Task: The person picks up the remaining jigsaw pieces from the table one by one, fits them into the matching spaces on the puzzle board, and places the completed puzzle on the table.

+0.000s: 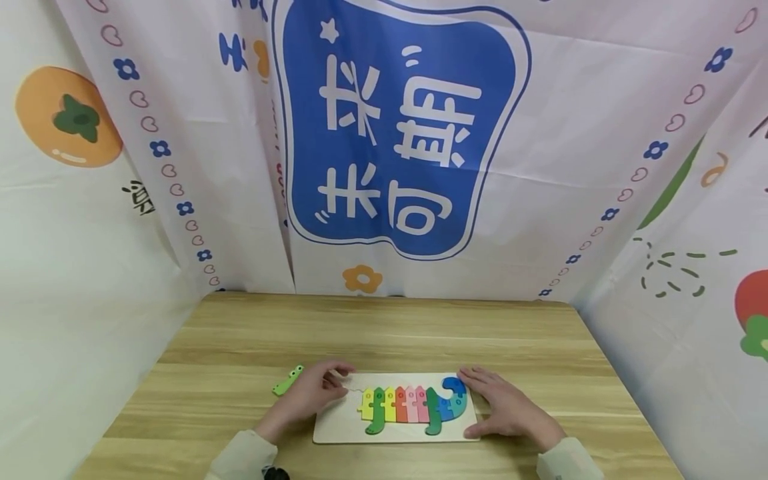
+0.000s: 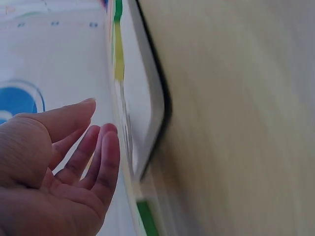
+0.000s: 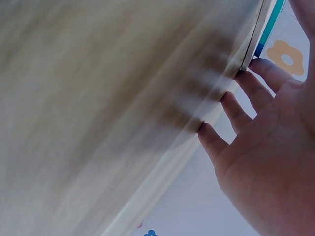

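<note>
A pale wooden puzzle board (image 1: 342, 429) lies on the table, bearing a row of coloured, numbered pieces (image 1: 401, 405) that form an animal's body with green legs and a curled blue tail (image 1: 459, 393). The left part of its outline holds no piece. My left hand (image 1: 316, 390) hovers by the board's left end, fingers loosely bent; the left wrist view shows nothing between thumb and fingers. Left of that hand, a green head piece (image 1: 289, 380) with eyes lies on the table. My right hand (image 1: 504, 408) touches the board's right end, thumb and fingers spread and fairly straight.
The wood-grain table (image 1: 384, 333) reaches back to a printed white cloth (image 1: 570, 133) with a large blue sign. Similar cloths hang on the left and right sides. A dark object (image 1: 276, 473) shows by the left sleeve.
</note>
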A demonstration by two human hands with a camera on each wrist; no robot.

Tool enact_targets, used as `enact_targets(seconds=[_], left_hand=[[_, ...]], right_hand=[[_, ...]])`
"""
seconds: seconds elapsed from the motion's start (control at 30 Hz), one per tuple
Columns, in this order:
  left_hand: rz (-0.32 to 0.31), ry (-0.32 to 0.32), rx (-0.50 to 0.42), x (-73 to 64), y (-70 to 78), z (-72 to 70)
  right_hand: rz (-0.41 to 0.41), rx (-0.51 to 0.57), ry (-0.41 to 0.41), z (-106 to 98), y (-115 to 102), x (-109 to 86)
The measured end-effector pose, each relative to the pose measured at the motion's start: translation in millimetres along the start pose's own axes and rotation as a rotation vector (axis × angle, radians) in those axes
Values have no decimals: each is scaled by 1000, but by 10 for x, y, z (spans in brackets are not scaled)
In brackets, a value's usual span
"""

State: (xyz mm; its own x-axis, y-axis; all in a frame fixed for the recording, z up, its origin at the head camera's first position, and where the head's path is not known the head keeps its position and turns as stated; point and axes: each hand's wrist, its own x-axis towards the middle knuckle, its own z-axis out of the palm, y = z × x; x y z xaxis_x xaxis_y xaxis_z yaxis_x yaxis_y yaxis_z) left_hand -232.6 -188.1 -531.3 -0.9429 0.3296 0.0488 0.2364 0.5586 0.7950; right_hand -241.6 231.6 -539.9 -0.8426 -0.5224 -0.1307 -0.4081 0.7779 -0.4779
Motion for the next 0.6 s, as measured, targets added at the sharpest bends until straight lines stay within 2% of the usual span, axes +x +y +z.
enact_targets(seconds=[0.2, 0.33, 0.43, 0.6], left_hand=[[-46, 156, 106, -68, -186, -236], [-75, 220, 138, -150, -334, -389], [-103, 228, 160, -214, -428, -479], [-158, 198, 190, -286, -515, -547]], right_hand=[[1, 4, -1, -4, -9, 2], [-1, -2, 3, -5, -5, 0], [1, -3, 3, -5, -9, 4], [3, 7, -1, -8, -19, 0]])
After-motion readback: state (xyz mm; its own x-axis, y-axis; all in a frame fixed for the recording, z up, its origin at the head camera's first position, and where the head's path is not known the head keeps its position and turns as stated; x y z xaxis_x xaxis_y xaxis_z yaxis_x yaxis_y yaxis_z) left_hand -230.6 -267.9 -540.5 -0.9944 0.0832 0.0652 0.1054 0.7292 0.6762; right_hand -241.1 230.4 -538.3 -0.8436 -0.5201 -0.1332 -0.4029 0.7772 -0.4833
